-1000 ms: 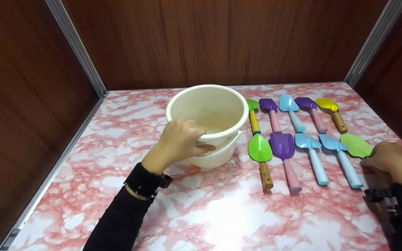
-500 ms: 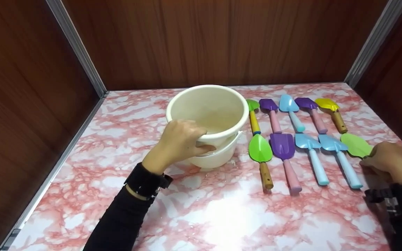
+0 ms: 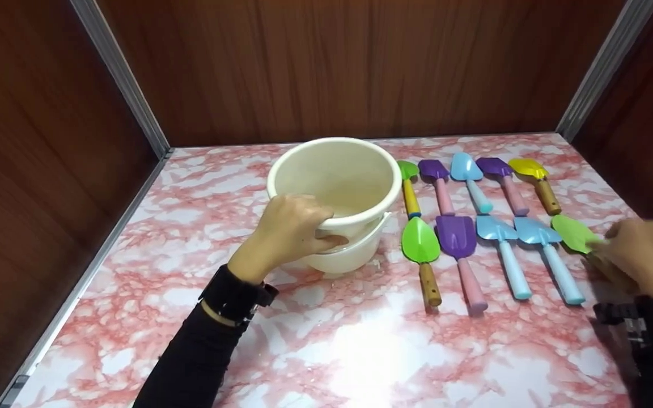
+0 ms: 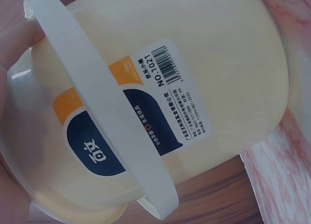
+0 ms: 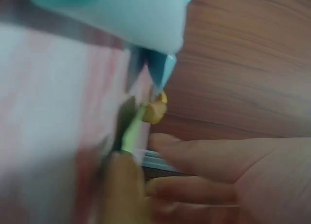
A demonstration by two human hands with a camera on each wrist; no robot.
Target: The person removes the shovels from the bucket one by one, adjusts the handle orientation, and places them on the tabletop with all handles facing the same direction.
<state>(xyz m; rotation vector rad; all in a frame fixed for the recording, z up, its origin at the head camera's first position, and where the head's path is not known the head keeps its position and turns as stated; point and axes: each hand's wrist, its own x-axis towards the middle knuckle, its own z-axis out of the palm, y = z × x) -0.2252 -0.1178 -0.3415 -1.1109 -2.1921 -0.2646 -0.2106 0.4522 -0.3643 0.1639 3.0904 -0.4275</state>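
My left hand (image 3: 292, 229) grips the near rim of a cream bucket (image 3: 372, 217), fingers over the edge and thumb outside. The bucket stands upright; its white handle (image 4: 97, 93) and label (image 4: 136, 102) show in the left wrist view. At the right, my right hand (image 3: 644, 255), blurred, is over a light green garden trowel (image 3: 573, 233). In the right wrist view the fingers (image 5: 194, 161) are extended and sit apart from that trowel's wooden handle (image 5: 124, 190), holding nothing. The trowel lies on the table with its blade pointing away.
Two rows of trowels lie right of the bucket, among them a bright green trowel (image 3: 420, 241), a purple trowel (image 3: 456, 235), a blue trowel (image 3: 556, 266) and a yellow trowel (image 3: 529, 168). Brown wood-grain panels (image 3: 338, 68) wall the marbled table (image 3: 202, 351).
My right hand has come off the light green trowel's handle and lifted slightly, uncovering part of the handle. My left hand keeps its hold on the bucket; the head view shifted a little.
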